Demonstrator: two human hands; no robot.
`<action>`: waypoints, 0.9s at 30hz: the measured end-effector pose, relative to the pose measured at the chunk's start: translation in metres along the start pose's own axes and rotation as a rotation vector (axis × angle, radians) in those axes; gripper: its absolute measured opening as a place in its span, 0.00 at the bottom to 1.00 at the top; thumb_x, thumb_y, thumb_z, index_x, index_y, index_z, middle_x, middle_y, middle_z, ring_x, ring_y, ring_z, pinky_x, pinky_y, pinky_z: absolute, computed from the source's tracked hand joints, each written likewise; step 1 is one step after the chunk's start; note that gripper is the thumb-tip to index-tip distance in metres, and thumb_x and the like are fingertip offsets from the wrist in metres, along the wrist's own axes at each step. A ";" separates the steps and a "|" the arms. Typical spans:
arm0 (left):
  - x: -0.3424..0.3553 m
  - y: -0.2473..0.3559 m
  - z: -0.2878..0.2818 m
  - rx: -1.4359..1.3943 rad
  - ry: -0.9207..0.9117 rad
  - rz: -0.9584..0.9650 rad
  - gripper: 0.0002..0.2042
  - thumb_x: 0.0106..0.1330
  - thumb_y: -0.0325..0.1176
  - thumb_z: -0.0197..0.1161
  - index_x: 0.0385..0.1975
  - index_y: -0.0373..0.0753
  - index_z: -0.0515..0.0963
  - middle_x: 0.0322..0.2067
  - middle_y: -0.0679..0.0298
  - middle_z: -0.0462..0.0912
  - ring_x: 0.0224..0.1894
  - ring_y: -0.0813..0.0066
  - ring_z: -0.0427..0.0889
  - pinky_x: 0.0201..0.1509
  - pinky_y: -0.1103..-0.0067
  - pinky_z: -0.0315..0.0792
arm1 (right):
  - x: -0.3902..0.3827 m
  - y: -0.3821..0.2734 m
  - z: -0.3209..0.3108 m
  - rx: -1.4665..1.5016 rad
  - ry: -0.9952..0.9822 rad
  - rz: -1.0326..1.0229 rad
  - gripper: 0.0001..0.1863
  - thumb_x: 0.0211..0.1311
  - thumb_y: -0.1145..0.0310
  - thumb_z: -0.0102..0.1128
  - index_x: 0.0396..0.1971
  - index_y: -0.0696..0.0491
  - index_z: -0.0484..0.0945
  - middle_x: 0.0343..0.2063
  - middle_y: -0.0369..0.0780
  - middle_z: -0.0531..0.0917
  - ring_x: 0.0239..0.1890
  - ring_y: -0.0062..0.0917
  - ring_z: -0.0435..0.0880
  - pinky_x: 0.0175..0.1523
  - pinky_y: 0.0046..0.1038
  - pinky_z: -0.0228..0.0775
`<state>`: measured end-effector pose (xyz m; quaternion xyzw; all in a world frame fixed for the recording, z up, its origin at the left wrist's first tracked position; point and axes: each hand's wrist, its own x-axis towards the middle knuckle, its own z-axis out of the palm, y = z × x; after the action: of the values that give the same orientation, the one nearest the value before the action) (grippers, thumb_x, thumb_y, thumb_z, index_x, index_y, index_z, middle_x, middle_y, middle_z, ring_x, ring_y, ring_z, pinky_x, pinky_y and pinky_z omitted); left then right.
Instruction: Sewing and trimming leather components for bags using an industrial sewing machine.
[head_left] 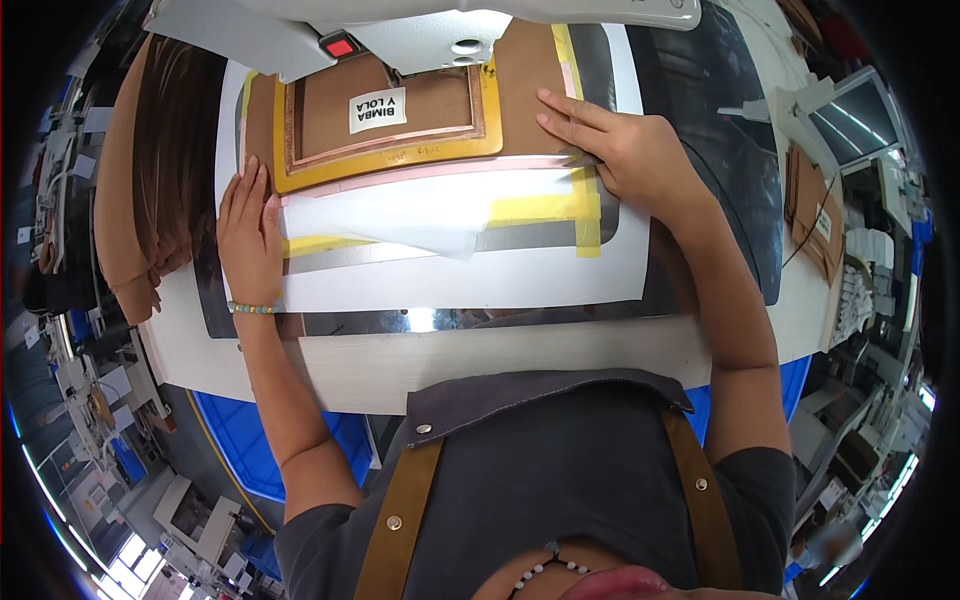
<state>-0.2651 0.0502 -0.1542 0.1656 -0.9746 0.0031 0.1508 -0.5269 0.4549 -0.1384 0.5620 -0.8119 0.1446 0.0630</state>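
- Nearest to us hangs our dark grey apron with tan leather straps (560, 470), pressed against the pale wooden table edge (500, 365).
- We lay our left hand (250, 240) flat, fingers together and extended, on the left margin of the white rectangular template sheet (470, 280). It grips nothing; it only presses down.
- We lay our right hand (625, 150) flat as well, fingers spread, on the brown fabric panel (525, 75) at the right edge of the yellow rectangular clamp frame (400, 160). It too clasps nothing.
- The fabric panel, with its small white sewn label (378, 110), lies inside the frame directly under the white sewing machine head (430, 35), well forward of our body.
- Strips of yellow tape (585, 215) and a loose translucent paper sheet (420, 225) lie just below the frame, between our hands.
- A stack of brown fabric pieces (165, 170) rests to the left of the template.
- We judge the step in hand to be steadying the template under the machine head.
- We judge that the next move calls for even pressure from both palms, fingers kept outside the frame opening.
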 end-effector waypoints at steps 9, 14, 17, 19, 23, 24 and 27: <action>-0.002 -0.005 0.004 0.024 -0.007 -0.008 0.23 0.82 0.43 0.52 0.71 0.44 0.78 0.73 0.67 0.76 0.78 0.62 0.67 0.82 0.65 0.60 | -0.003 0.000 -0.009 -0.025 0.060 -0.066 0.27 0.58 0.79 0.64 0.58 0.46 0.88 0.64 0.29 0.85 0.31 0.24 0.90 0.36 0.24 0.82; -0.001 -0.002 0.002 0.032 -0.012 -0.029 0.23 0.82 0.42 0.51 0.72 0.45 0.77 0.73 0.67 0.76 0.78 0.62 0.67 0.82 0.64 0.60 | -0.002 -0.014 -0.024 -0.078 -0.113 0.095 0.30 0.53 0.83 0.61 0.58 0.47 0.87 0.65 0.28 0.84 0.38 0.28 0.91 0.42 0.28 0.84; -0.001 -0.002 0.002 0.025 -0.012 -0.021 0.22 0.82 0.41 0.52 0.72 0.44 0.77 0.74 0.67 0.75 0.79 0.61 0.67 0.82 0.64 0.60 | -0.004 -0.013 -0.022 -0.097 -0.081 0.078 0.30 0.53 0.83 0.62 0.58 0.47 0.88 0.65 0.29 0.84 0.36 0.29 0.91 0.40 0.28 0.84; -0.001 0.000 0.001 0.033 -0.011 -0.016 0.22 0.81 0.39 0.54 0.71 0.44 0.77 0.74 0.67 0.75 0.78 0.60 0.67 0.82 0.63 0.60 | -0.004 -0.009 -0.019 -0.103 -0.006 0.023 0.26 0.55 0.80 0.64 0.56 0.49 0.88 0.63 0.31 0.86 0.36 0.26 0.91 0.37 0.26 0.82; 0.014 0.032 -0.017 -0.024 0.076 0.126 0.21 0.77 0.32 0.58 0.69 0.39 0.78 0.73 0.62 0.75 0.78 0.55 0.67 0.81 0.62 0.61 | 0.002 -0.008 -0.021 -0.118 -0.023 -0.018 0.20 0.61 0.76 0.64 0.54 0.55 0.88 0.61 0.37 0.87 0.53 0.28 0.89 0.44 0.27 0.83; 0.020 0.050 -0.026 -0.105 0.112 0.210 0.22 0.76 0.30 0.60 0.68 0.38 0.78 0.73 0.60 0.75 0.78 0.53 0.68 0.81 0.61 0.62 | 0.004 -0.009 -0.021 -0.117 -0.022 -0.008 0.20 0.61 0.76 0.64 0.54 0.55 0.88 0.61 0.37 0.87 0.53 0.28 0.89 0.44 0.27 0.83; 0.044 0.106 -0.037 -0.236 -0.045 0.378 0.23 0.76 0.29 0.59 0.70 0.36 0.75 0.73 0.56 0.74 0.78 0.51 0.67 0.81 0.60 0.61 | 0.009 -0.010 -0.015 -0.079 0.145 -0.099 0.21 0.66 0.77 0.59 0.58 0.58 0.84 0.66 0.41 0.83 0.69 0.35 0.79 0.65 0.36 0.78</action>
<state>-0.3282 0.1380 -0.1012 -0.0390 -0.9850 -0.0866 0.1443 -0.5214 0.4477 -0.1203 0.5866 -0.7816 0.1493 0.1507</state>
